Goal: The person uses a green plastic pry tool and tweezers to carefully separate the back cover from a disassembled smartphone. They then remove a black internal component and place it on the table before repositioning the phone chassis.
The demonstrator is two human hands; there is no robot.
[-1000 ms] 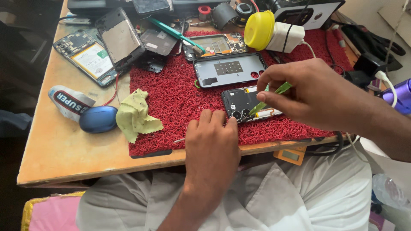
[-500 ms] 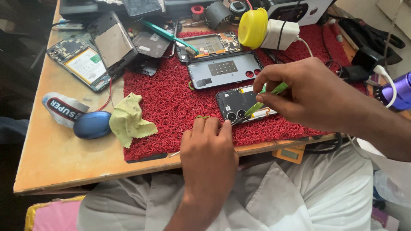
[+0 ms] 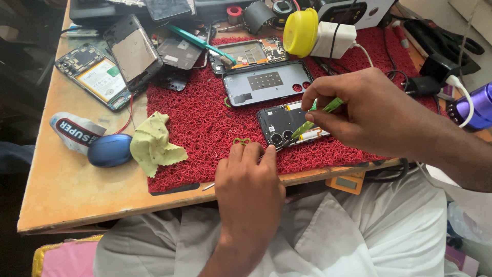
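My bare hands and pale clothing

Near the wooden table edge, my left hand and right hand are bare: no gloves, rings or watch. Below that edge, my off-white garment lies creased, seamed.

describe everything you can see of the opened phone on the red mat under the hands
The opened phone lies flat on the red mat, back cover off, dark inner frame and two round camera lenses showing. The right hand holds green tweezers tip-down on it; the left hand rests at its near edge.
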